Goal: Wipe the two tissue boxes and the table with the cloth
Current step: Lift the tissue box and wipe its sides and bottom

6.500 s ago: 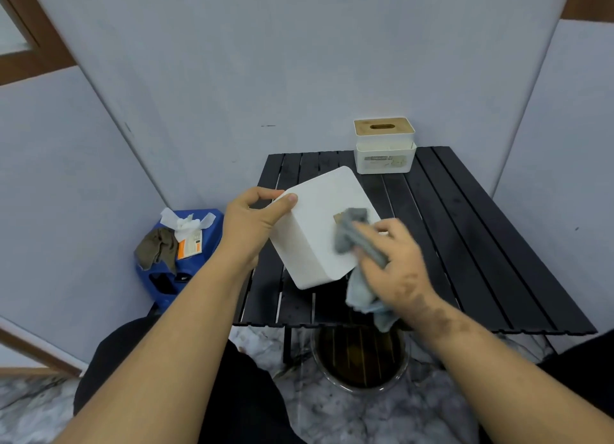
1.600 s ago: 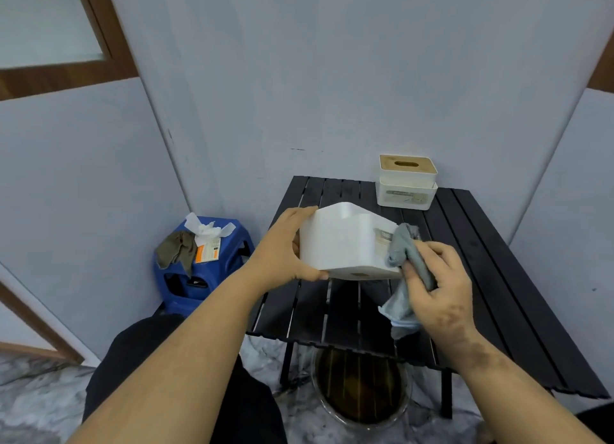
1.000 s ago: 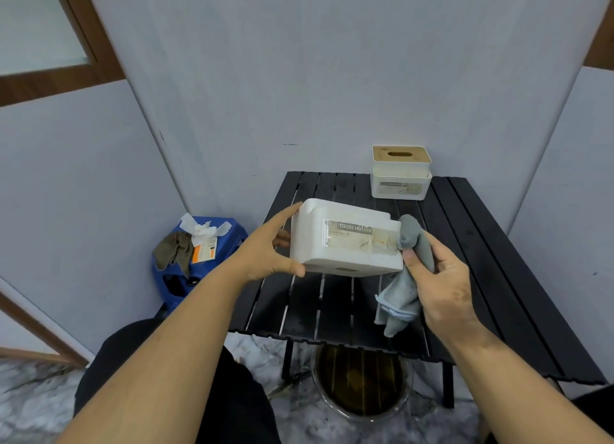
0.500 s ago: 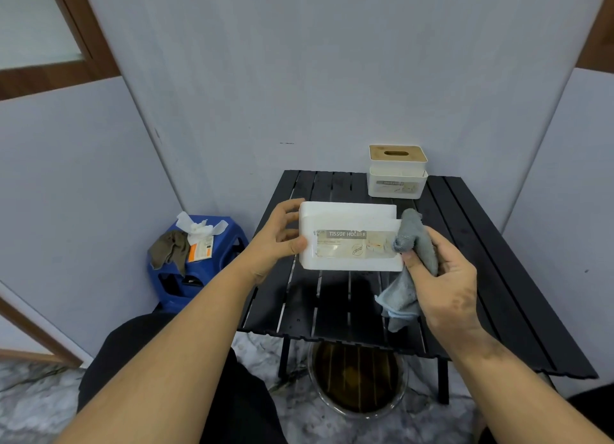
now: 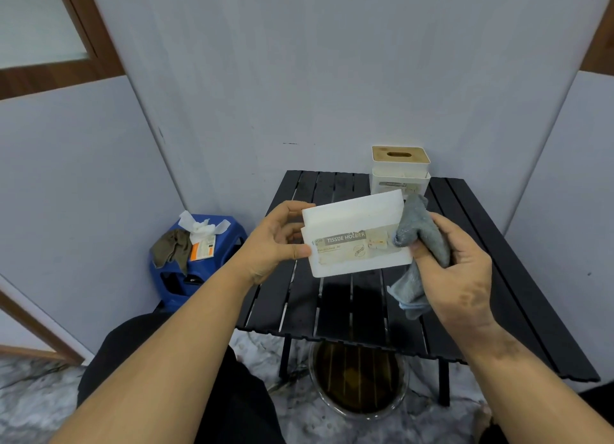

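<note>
Mid-frame, left hand pinches the white tissue box; right hand fingers curl around the grey cloth at its right end.

Bare black table lies lower centre; a second tissue box blocks its upper-right back edge.

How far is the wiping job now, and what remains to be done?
Nothing looks finished. In hand: the left hand holds the white tissue box above the table while the right hand presses the grey cloth to its labelled side. Left: the second tissue box at the back, and the table itself.
</note>
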